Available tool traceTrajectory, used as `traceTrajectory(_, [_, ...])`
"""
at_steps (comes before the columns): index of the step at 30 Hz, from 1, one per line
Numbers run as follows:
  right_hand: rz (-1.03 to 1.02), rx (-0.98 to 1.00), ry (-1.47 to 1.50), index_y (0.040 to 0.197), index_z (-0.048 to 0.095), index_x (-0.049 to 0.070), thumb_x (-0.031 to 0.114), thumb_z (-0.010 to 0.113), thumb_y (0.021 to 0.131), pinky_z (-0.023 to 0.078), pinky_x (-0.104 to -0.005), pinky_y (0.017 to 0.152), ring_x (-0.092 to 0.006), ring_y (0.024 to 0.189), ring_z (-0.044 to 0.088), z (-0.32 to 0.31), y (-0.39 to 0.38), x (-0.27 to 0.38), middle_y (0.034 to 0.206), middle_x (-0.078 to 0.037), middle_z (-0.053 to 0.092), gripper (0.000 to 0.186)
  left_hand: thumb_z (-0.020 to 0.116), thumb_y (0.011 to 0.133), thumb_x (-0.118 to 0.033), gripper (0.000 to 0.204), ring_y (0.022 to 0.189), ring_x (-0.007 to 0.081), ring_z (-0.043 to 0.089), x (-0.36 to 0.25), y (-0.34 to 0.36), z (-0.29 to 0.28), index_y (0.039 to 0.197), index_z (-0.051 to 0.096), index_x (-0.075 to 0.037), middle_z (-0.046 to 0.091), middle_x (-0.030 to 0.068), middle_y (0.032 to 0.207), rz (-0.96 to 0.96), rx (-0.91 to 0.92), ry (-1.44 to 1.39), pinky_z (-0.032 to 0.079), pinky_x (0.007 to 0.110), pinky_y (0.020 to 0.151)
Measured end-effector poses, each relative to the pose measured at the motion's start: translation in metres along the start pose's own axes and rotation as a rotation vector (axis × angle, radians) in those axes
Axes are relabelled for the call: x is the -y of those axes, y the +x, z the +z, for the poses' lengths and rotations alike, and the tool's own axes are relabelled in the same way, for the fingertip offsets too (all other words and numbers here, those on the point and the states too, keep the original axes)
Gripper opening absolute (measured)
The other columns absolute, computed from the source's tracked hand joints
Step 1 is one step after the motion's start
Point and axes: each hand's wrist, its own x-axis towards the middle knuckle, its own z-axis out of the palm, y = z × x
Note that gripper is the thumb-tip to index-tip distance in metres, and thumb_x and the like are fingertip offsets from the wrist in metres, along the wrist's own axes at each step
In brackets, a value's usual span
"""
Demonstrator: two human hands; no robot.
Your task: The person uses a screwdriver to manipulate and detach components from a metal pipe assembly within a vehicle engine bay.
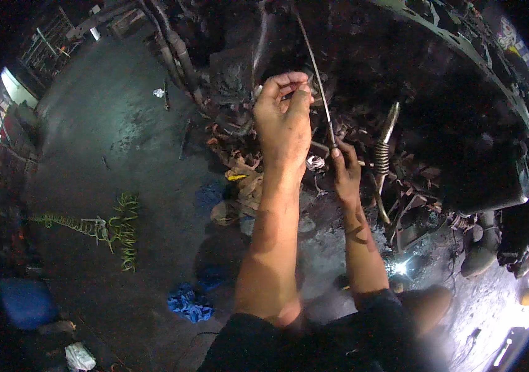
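My left hand (283, 121) is raised at the centre with its fingers curled and pinched together beside a thin metal rod; what they hold, if anything, is hidden. The long, straight rod (317, 80) runs down from the dark vehicle structure (363, 56) to my right hand (346, 170), whose thumb and fingers grip its lower end, lower and to the right of my left hand. Just right of that hand is a bent metal bar with a coil (382, 158) wound round it. Behind both hands are grimy metal parts and brownish rags (246, 186).
The grey floor (84, 142) on the left holds a coiled green air hose (127, 229), a blue cloth (189, 302), a blue object (26, 304) and a white bundle (79, 356). Pipes (177, 56) hang at the top. A dark box-like part (487, 186) and a bright light (401, 268) are at the right.
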Motion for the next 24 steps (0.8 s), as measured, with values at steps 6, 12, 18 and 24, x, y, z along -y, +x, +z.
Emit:
traceTrajectory(6, [0.015, -0.061, 0.015, 0.126, 0.059, 0.005, 0.017, 0.054, 0.105, 0.04, -0.0203, 0.062, -0.0028, 0.072, 0.046, 0.023, -0.049, 0.054, 0.09, 0.005, 0.054, 0.025, 0.063, 0.095, -0.006, 0.014, 0.083, 0.0096, 0.062, 0.009, -0.001, 0.009, 0.109, 0.065, -0.004, 0.065, 0.001, 0.096, -0.038, -0.021, 0.0, 0.049, 0.024, 0.074])
traceTrajectory(12, [0.228, -0.033, 0.176, 0.127, 0.058, 0.006, 0.015, 0.053, 0.105, 0.039, -0.0181, 0.053, -0.0028, 0.068, 0.049, 0.034, -0.065, 0.119, 0.089, 0.002, 0.058, 0.024, 0.066, 0.093, -0.009, 0.016, 0.084, 0.0083, 0.061, 0.009, -0.011, 0.009, 0.109, 0.065, -0.005, 0.065, 0.0012, 0.096, 0.006, 0.044, 0.079, 0.048, 0.023, 0.072])
traceTrajectory(18, [-0.264, -0.113, 0.007, 0.122, 0.06, 0.0, 0.013, 0.058, 0.102, 0.044, -0.0317, 0.1, -0.0169, 0.112, 0.057, 0.045, -0.022, 0.014, 0.117, -0.011, 0.064, 0.024, 0.066, 0.092, -0.006, 0.017, 0.083, 0.0096, 0.061, 0.016, -0.016, 0.029, 0.11, 0.066, -0.005, 0.064, 0.002, 0.097, 0.044, 0.079, 0.11, 0.048, 0.023, 0.072])
traceTrajectory(24, [-0.127, -0.056, -0.122, 0.124, 0.06, 0.0, 0.021, 0.062, 0.102, 0.048, -0.0317, 0.091, -0.0173, 0.1, 0.06, 0.005, 0.008, 0.0, 0.113, -0.01, 0.067, 0.03, 0.067, 0.094, -0.009, 0.016, 0.083, 0.009, 0.061, 0.012, -0.014, 0.029, 0.109, 0.066, -0.005, 0.064, 0.001, 0.094, 0.014, 0.074, 0.032, 0.049, 0.023, 0.073])
